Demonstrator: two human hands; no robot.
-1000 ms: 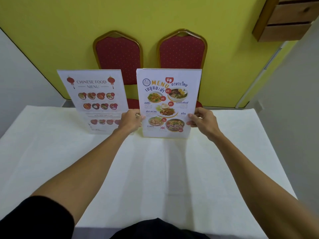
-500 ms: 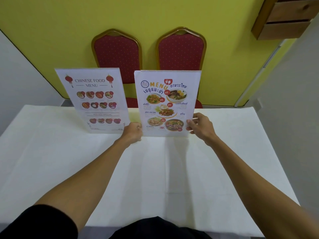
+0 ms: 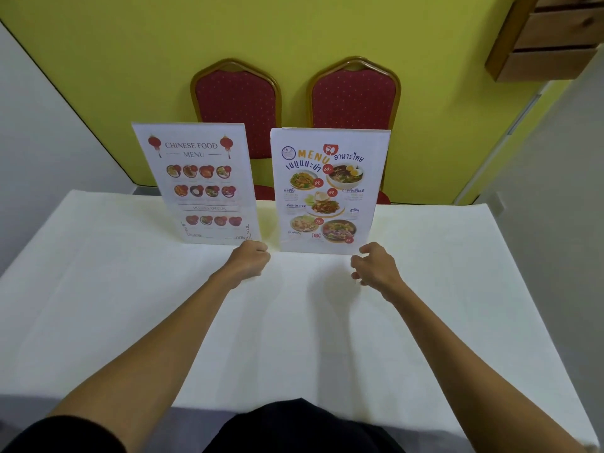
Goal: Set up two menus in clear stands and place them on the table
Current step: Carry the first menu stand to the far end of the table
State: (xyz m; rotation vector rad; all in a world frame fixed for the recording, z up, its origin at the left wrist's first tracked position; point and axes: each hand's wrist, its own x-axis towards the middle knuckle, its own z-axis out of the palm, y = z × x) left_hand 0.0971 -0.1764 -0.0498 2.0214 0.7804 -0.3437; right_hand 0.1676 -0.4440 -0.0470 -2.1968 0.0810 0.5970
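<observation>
Head view: two menus stand upright side by side near the far edge of the white table (image 3: pixel 130 305). One menu (image 3: pixel 199 184) reads "CHINESE FOOD MENU" above rows of dishes; its smaller print is too blurred to read. Its neighbour (image 3: pixel 327 191) reads "MENU" beside Thai script. Both hands are empty: the left hand (image 3: pixel 250 261) loosely curled near the Chinese menu's lower corner, the right hand (image 3: pixel 376 266) half open just before the Thai menu's base. Both red chairs (image 3: pixel 238 103) are partly hidden behind.
</observation>
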